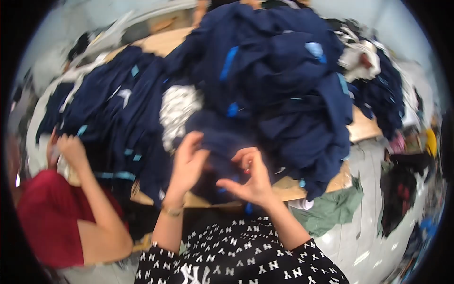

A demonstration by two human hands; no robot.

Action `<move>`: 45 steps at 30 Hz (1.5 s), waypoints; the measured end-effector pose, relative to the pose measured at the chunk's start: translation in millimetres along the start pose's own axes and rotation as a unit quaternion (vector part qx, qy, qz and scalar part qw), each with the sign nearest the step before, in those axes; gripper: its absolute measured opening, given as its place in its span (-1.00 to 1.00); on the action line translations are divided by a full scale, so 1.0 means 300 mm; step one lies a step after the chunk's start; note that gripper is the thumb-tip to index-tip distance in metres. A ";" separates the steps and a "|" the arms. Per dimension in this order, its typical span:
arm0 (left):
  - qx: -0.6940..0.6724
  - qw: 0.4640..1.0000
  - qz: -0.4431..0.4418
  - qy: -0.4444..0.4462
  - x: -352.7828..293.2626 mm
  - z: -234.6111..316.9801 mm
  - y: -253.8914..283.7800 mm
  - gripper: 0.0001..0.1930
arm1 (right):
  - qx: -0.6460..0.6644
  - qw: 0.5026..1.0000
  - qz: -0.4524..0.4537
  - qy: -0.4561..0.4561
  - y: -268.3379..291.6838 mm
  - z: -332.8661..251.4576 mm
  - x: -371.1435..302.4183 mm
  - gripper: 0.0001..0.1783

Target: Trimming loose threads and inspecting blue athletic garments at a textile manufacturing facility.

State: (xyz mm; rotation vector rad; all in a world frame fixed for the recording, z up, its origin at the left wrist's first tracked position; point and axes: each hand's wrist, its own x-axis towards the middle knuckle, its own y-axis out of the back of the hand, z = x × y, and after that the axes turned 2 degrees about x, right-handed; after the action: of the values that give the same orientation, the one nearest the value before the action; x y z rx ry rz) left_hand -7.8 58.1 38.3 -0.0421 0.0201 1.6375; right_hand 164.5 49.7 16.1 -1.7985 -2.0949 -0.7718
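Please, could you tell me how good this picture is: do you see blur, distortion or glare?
In the head view, fisheye distortion bends shapes toward the rim, and the corners are black; also in the head view, the left hand, right hand and navy cloth between them look soft; the head view shows glare streaks on the pale floor.

pale wooden table, shiny whitish floor, pale bluish surface beyond (wall or floor, unclear)

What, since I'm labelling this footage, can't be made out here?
Head view throughout:
- Navy cloth between left hand and right hand: blur hides whether they touch it.
- Tabletop: mostly hidden under navy garments.
- Black patterned shirt: lower part cut off by bottom edge.
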 end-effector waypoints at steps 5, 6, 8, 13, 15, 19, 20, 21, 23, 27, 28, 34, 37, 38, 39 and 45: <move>-0.053 0.992 -0.085 -0.074 0.000 -0.004 0.077 -0.66 | -0.081 0.993 0.083 -0.029 -0.011 0.082 0.000 -0.65; -0.032 0.997 -0.041 -0.063 -0.004 -0.023 0.103 -0.68 | 0.008 0.988 0.113 -0.106 0.011 0.119 -0.019 -0.62; 0.034 0.997 0.039 -0.058 -0.024 -0.085 0.158 -0.78 | 0.091 0.978 0.121 -0.145 0.050 0.127 -0.024 -0.64; 0.080 0.994 0.080 -0.001 -0.111 -0.207 0.189 -0.92 | 0.192 0.950 0.153 -0.191 0.063 0.136 -0.041 -0.68; 0.062 0.996 0.059 0.016 -0.133 -0.206 0.118 -0.86 | 0.207 0.947 0.154 -0.193 0.059 0.132 -0.047 -0.69; 0.303 0.923 0.093 -0.218 -0.119 -0.118 -0.041 -0.68 | 0.275 0.935 0.112 -0.194 0.046 0.085 -0.032 -0.68; 0.315 0.921 0.062 -0.218 -0.104 -0.145 -0.030 -0.70 | 0.253 0.946 0.113 -0.170 0.045 0.056 -0.016 -0.66; 0.327 0.919 0.030 -0.218 -0.090 -0.172 -0.015 -0.71 | 0.231 0.955 0.114 -0.146 0.045 0.037 0.000 -0.65; 0.217 0.955 0.091 -0.183 -0.039 -0.185 0.008 -0.84 | 0.229 0.955 0.156 -0.107 0.081 0.037 0.025 -0.64; 0.076 0.945 0.276 -0.157 0.024 -0.259 0.205 -0.82 | 0.269 0.942 0.192 -0.055 0.135 0.028 0.064 -0.70; 0.144 0.921 0.320 -0.167 0.016 -0.296 0.244 -0.76 | 0.242 0.948 0.192 -0.072 0.150 0.046 0.045 -0.70; 0.052 0.945 0.315 -0.071 -0.099 -0.309 0.237 -0.77 | 0.121 0.962 0.164 -0.181 0.145 0.156 -0.133 -0.66; 0.056 0.959 0.266 -0.079 -0.130 -0.282 0.180 -0.80 | 0.018 0.976 0.147 -0.161 0.109 0.200 -0.176 -0.67; 0.063 0.961 0.256 -0.085 -0.133 -0.271 0.159 -0.80 | 0.020 0.976 0.147 -0.160 0.108 0.202 -0.183 -0.67; 0.084 0.960 0.250 -0.097 -0.124 -0.273 0.143 -0.81 | -0.040 0.979 0.128 -0.155 0.107 0.197 -0.183 -0.69; 0.263 0.934 0.177 -0.168 -0.056 -0.183 -0.008 -0.87 | -0.119 0.973 0.126 -0.150 0.114 0.213 -0.221 -0.79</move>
State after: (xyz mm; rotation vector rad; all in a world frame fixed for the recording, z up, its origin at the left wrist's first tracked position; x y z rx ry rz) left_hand -3.5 39.2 -15.7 0.6877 0.2139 1.9297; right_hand 218.9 33.3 -64.2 -2.3870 -1.9509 -0.7455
